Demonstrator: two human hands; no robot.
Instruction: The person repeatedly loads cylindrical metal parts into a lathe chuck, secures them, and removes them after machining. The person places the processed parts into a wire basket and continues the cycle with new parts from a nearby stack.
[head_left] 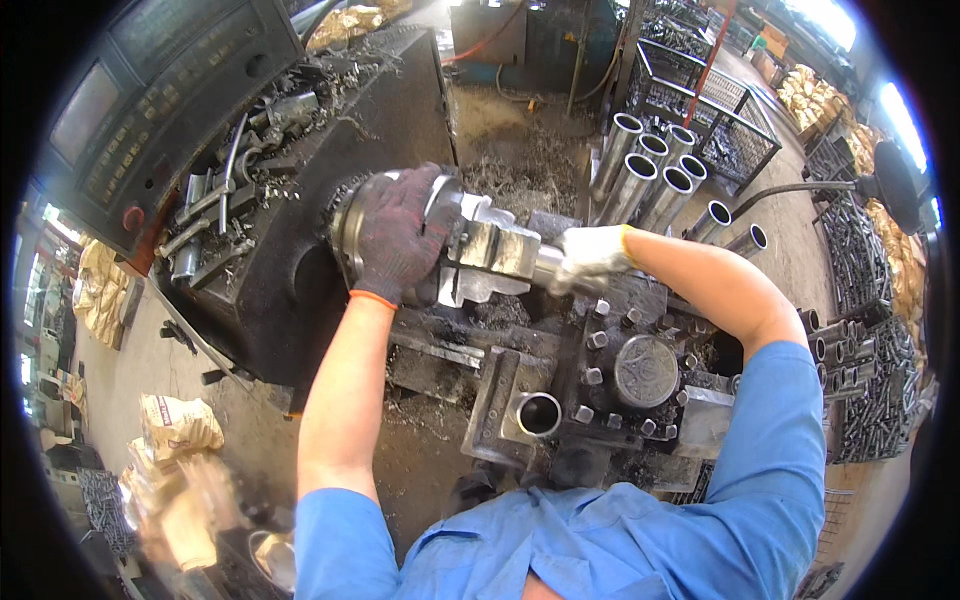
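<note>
My left hand (405,235), in a dark glove with reddish patches, lies over the lathe chuck (352,232) with its fingers bent around the rim. Stepped metal jaws (497,248) stick out from the chuck toward the right. A short bright steel tube (547,266) extends from between the jaws. Closed around its outer end is my right hand (592,256), in a whitish glove and slightly blurred. How deep the tube sits in the jaws is hidden.
Near me stands a bolted tool post (645,372) beside a block with a round bore (539,414). Several steel tubes (640,180) stand upright at the far right. Loose wrenches (226,190) and chips lie on the headstock, below a control panel (120,150). A bent lamp arm (790,188) reaches in from the right.
</note>
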